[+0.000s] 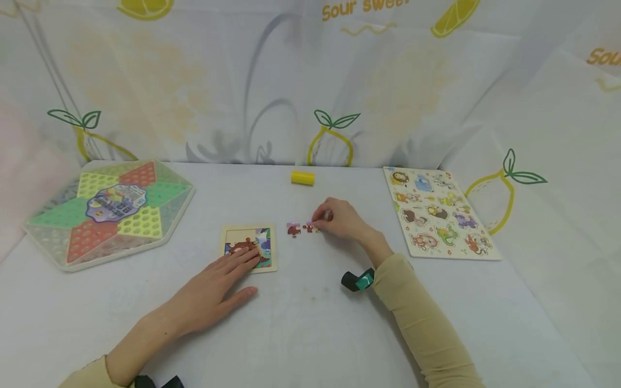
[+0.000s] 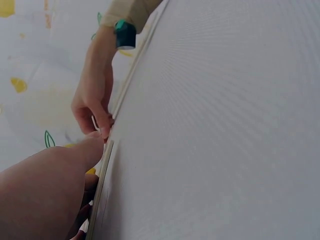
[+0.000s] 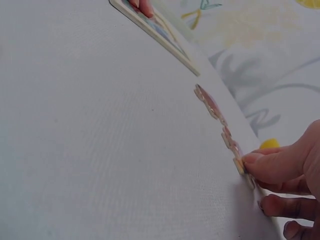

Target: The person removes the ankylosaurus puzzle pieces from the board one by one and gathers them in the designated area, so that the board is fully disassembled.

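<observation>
My left hand [image 1: 208,293] rests with its fingers laid over the lower left of a small wooden jigsaw puzzle [image 1: 273,248]. The puzzle's tray has a pale frame and a brown animal picture, partly hidden under the fingers. To the right of it, my right hand [image 1: 342,218] pinches a small jigsaw piece [image 3: 240,165] between thumb and index finger, low at the tabletop. Another jigsaw piece [image 1: 293,229], brown and purple, lies flat between the tray and that hand. A smaller brown piece [image 1: 308,227] sits right beside the pinching fingertips.
Behind the pieces lies a yellow cylinder [image 1: 303,178]. A hexagonal Chinese checkers board [image 1: 165,226] takes up the left side of the white table [image 1: 301,334]. At the right is an animal picture board [image 1: 448,250]. A lemon-print cloth [image 1: 218,81] hangs along the back.
</observation>
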Demonstrator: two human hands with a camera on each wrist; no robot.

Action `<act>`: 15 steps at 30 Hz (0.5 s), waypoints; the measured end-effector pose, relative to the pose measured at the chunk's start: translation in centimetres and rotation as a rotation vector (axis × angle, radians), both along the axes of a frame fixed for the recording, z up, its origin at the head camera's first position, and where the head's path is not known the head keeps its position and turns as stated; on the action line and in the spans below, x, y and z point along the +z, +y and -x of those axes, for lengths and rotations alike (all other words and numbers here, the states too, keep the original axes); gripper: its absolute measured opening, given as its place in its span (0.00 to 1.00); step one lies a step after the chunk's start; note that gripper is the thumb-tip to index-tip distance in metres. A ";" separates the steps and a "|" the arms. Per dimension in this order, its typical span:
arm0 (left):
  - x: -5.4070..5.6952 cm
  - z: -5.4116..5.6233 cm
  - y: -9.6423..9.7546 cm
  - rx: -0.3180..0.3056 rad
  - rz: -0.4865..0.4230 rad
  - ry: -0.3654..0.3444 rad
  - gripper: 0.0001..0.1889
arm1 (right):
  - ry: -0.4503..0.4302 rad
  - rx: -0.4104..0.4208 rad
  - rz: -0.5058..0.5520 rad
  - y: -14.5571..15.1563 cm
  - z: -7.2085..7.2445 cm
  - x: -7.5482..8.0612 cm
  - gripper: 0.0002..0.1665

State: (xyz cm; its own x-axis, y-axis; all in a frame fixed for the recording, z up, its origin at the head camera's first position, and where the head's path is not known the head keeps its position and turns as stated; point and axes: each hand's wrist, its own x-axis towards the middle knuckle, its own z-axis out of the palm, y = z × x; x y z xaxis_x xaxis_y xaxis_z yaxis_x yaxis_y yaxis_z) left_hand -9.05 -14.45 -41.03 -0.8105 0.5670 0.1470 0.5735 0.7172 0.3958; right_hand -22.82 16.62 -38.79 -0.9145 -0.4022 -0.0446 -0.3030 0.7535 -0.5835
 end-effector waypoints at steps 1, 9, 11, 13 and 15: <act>0.0 0.0 0.0 0.000 0.001 0.002 0.33 | 0.000 0.006 -0.002 0.0 0.0 0.0 0.06; -0.1 -0.1 -0.1 -0.003 -0.006 -0.006 0.32 | 0.121 0.038 0.049 -2.3 -1.1 1.3 0.09; 0.0 0.0 0.0 -0.004 -0.009 -0.010 0.32 | 0.136 0.077 0.059 -3.8 -1.5 1.9 0.10; 0.1 -0.1 0.0 -0.003 -0.010 -0.012 0.32 | 0.131 0.124 0.045 -5.5 -1.8 2.3 0.10; 0.1 -0.1 0.0 -0.004 -0.012 -0.010 0.32 | 0.123 0.178 0.019 -7.1 -1.9 2.4 0.11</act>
